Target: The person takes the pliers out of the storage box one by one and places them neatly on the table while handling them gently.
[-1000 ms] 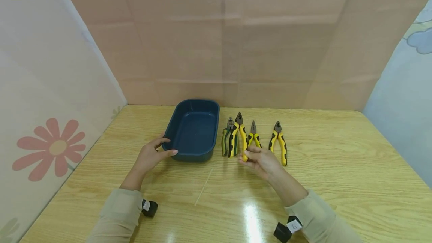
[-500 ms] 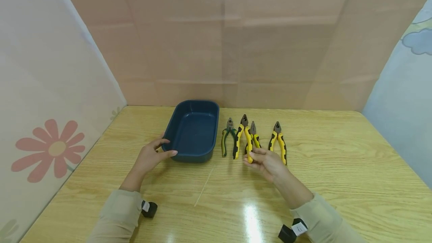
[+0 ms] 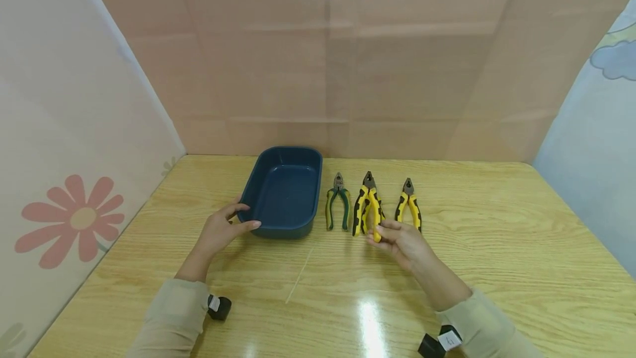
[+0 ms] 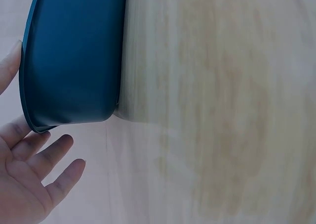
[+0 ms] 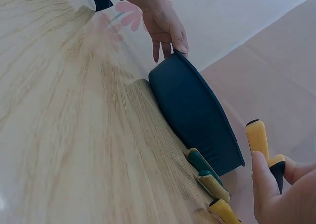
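Note:
My left hand (image 3: 222,231) holds the near left corner of a deep blue rectangular tub (image 3: 283,231), thumb and forefinger on its rim. In the left wrist view the other fingers spread below the tub's edge. Combination pliers (image 3: 371,193) with yellow-and-black handles are in my right hand (image 3: 404,245), which pinches the end of their right handle. They hang above the table, jaws pointing away, handles spread. Directly behind them, smaller yellow-handled pliers (image 3: 365,217) lie mostly hidden. Green-handled pliers (image 3: 338,185) lie between the tub and the held pair.
Another yellow-and-black pair of pliers (image 3: 408,198) lies at the right, partly behind my right hand. The wooden table (image 3: 497,236) ends at a brown covered back wall (image 3: 422,70). A white panel with a flower (image 3: 84,218) borders the left side.
My right hand has carried the combination pliers to the right, from over the green-handled pair to over the smaller yellow pair. My left hand and the tub have stayed put.

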Demonstrator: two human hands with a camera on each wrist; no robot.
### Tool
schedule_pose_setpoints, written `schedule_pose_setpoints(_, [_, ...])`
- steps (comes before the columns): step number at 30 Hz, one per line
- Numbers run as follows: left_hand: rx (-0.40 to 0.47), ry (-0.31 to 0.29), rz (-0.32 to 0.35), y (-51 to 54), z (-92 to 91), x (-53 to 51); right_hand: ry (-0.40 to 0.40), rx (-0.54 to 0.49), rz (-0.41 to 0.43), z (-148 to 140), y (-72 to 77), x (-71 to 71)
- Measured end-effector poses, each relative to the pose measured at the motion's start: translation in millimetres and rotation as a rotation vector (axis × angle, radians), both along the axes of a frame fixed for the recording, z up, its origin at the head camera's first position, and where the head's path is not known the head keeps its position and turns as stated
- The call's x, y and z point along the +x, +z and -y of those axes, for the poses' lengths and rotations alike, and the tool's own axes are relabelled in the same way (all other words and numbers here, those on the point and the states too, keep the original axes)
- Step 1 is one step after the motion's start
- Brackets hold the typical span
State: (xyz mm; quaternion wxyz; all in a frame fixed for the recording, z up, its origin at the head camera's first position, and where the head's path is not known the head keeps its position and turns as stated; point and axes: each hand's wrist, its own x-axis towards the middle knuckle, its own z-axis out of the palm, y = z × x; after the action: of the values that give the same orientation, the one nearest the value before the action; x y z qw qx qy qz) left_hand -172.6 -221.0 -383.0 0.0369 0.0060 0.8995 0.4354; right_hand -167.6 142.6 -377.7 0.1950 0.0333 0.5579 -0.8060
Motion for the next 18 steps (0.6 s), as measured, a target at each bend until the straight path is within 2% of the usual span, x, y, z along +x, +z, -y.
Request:
schedule_pose_setpoints(7, [-0.006, 0.001, -0.001, -0.3, 0.3, -0.7, -0.030, -0.003, 0.012, -10, 1.2, -0.2])
schedule_pose_setpoints(18, [-0.001, -0.007, -0.008, -0.9, 0.8, -0.7, -0.036, 0.017, -0.002, -24, -1.6, 2.1])
